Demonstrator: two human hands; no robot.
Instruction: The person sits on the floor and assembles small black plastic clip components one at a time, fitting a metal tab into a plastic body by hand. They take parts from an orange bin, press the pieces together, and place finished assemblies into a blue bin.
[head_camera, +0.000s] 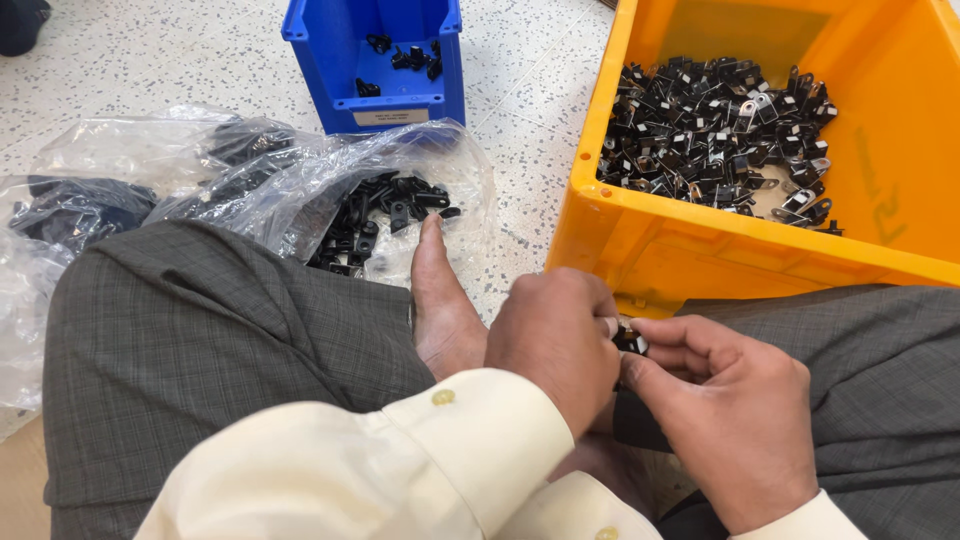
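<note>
My left hand (556, 338) and my right hand (722, 410) meet in my lap, low in the head view. Both pinch one small black metal clip (630, 342) between their fingertips; most of the clip is hidden by the fingers. Just beyond my hands stands a big orange crate (700, 250) holding a heap of several black and silver metal clips (715, 130). My bare foot (440, 300) rests on the floor between my knees.
A clear plastic bag (300, 180) with black clips (380, 215) lies open left of the crate. More bags of dark parts (75, 215) lie farther left. A small blue bin (375, 60) with a few black parts stands at the back on the speckled floor.
</note>
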